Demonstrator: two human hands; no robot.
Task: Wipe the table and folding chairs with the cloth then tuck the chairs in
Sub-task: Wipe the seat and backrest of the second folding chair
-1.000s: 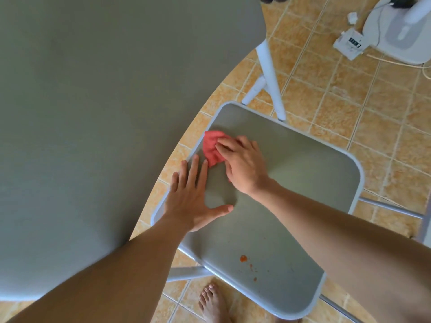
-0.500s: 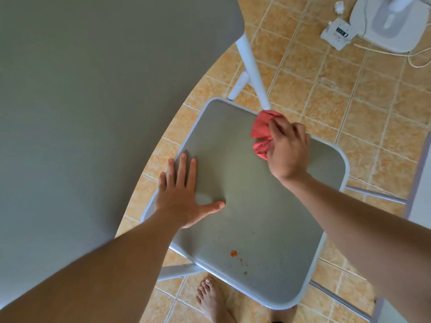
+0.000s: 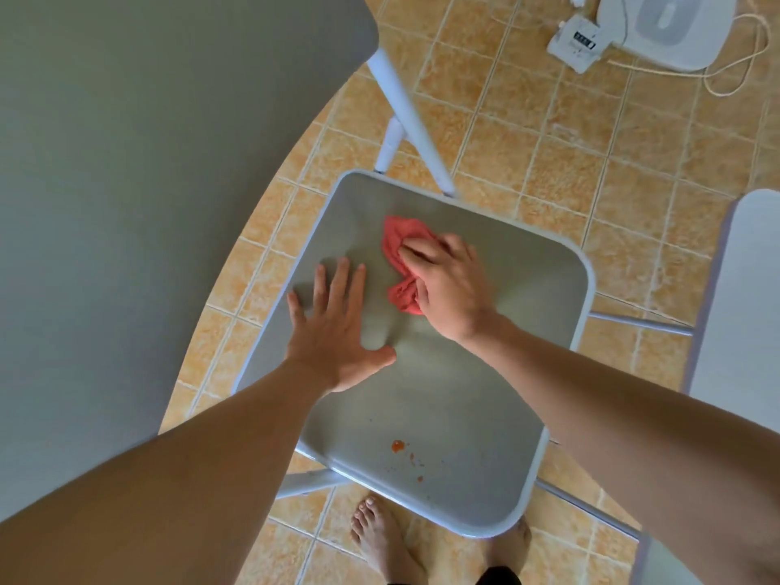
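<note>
Faintly, digits (image 3: 584,35) show on white device (image 3: 565,52); right hand (image 3: 451,285) grips cloth (image 3: 401,238).

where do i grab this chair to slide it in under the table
Likely the chair by its raised seat rim on the right edge, coming from the right, opposite the table. The lip runs all round for a grip, and pushing from there sends it toward the table.

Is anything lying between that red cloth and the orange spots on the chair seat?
Almost nothing: bare chair seat lies between the red cloth, under the right hand, and the orange spots. Only the thumb of the left hand, pressed flat on the seat, reaches close to that line.
</note>
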